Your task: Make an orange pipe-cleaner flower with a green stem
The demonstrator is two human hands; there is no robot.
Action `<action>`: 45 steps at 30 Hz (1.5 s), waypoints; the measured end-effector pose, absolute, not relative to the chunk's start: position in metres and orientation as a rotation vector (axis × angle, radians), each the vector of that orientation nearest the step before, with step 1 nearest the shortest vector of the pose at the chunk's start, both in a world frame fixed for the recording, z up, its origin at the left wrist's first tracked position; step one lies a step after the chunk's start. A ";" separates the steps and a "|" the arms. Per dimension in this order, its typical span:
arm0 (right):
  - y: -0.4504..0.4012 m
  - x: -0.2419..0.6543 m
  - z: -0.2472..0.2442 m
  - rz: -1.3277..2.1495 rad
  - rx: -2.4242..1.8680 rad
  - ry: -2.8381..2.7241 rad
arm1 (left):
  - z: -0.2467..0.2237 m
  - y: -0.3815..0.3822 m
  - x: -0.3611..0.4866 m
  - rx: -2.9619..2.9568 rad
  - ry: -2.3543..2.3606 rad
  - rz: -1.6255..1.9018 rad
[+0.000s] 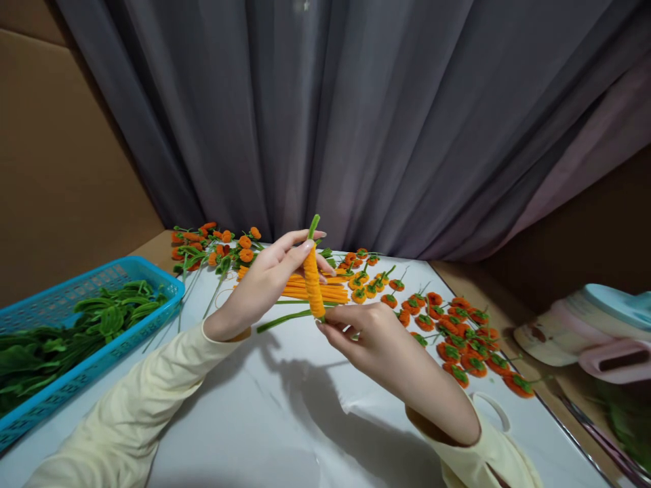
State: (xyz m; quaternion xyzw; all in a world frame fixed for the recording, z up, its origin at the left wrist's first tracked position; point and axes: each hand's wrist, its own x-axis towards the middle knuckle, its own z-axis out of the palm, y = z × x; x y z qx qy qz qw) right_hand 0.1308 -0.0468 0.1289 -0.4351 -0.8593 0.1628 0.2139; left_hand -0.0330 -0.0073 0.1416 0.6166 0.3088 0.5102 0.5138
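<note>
An orange coiled piece (314, 281) made of fuzzy stem is held upright above the white board, with green stem showing at its top and bottom. My left hand (277, 271) pinches its upper end between thumb and fingers. At its lower end, my right hand (366, 332) grips the tip with thumb and forefinger. A green fuzzy stem (282, 320) sticks out leftward near the bottom. Behind the hands lies a bundle of straight orange stems (330, 293).
A blue basket (175, 288) of green leaf pieces stands at the left. Orange pieces with green tops (450, 325) spread over the right of the white board (244, 420). Orange flowers (246, 255) lie back left. A cup (584, 332) and scissors (595, 430) are at the right.
</note>
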 end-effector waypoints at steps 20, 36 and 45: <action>-0.038 0.186 0.155 -0.012 -1.078 -2.097 | 0.166 -0.008 -0.065 1.663 0.968 1.035; -0.036 0.172 0.151 0.035 -1.037 -2.079 | 0.136 -0.022 -0.030 1.669 0.802 0.597; -0.034 0.172 0.150 -0.006 -1.058 -2.098 | 0.146 -0.024 -0.036 1.497 0.550 0.345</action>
